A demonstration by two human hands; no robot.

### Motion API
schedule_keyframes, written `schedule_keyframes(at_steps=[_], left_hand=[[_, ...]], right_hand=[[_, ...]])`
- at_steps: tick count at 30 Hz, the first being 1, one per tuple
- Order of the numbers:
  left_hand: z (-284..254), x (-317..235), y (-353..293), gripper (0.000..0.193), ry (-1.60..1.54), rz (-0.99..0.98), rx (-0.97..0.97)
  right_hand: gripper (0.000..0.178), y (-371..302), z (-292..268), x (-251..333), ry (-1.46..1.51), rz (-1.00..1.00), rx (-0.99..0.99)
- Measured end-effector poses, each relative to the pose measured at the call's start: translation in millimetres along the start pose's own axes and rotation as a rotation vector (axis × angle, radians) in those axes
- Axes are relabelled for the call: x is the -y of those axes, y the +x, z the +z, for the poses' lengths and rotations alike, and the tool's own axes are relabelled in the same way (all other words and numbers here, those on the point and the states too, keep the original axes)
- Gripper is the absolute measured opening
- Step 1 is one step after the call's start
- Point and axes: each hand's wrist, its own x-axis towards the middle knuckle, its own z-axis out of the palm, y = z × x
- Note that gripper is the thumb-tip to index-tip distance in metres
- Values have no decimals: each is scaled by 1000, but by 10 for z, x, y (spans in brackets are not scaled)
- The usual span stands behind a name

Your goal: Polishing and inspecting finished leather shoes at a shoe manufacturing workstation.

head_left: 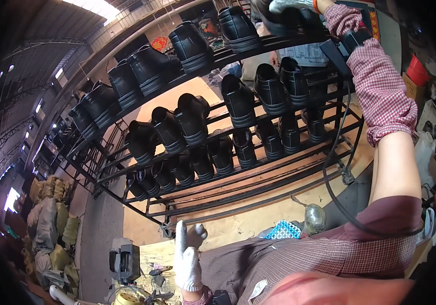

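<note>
My right hand point(295, 4), in a white glove, reaches to the far right end of the rack's top tier. Its fingers lie over a black leather shoe point(279, 21) and seem to grip it; the top edge of the picture cuts part of the hand off. Low in the middle, my left hand point(188, 264), also gloved in white, is held in front of my lap with its fingers apart and nothing in it. Beside the gripped shoe on the top tier stands another black shoe point(239, 30), heel toward me.
A black metal rack point(177, 206) carries several tiers of black shoes. Near my left hand are a black device point(125, 263) and scattered tools. Wrapped bundles point(50, 223) are piled at the left. A cable point(329, 188) hangs from my right wrist. A red bucket point(418, 70) stands right.
</note>
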Motion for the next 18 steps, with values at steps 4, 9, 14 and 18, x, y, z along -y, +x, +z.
schedule_keyframes(at_steps=[4,9,14,18], left_hand=[[-13,54,125,81,-9,-73,105],[31,-17,103,80,70,-143,40],[-38,60,-51,80,-6,-168,-12],[-95,170,-275,74,-107,-223,-75]], right_hand=[[49,326,890,-762,196,-135,-273],[51,-11,750,-767,-139,638,-149],[56,-247,963,-931,53,227,-591],[30,-546,1279,-177,-255,20,-824]])
